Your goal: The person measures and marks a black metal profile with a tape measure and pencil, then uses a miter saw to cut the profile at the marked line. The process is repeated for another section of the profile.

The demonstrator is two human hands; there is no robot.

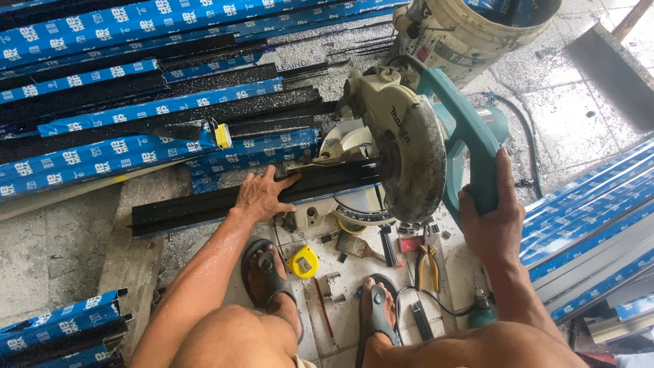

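On the saw's bed, a long black profile (225, 204) lay flat, running leftward past the base onto a plank. It looked stiff and fairly light, likely slick with dust and sharp at the cut end, so the flat top near the blade was the safe place to press. The left hand (262, 194) lay spread, palm down, on it. The right hand (494, 218) was clenched around the teal saw handle (470, 146). A yellow tape (304, 262) and pliers (428, 266) lay between the feet.
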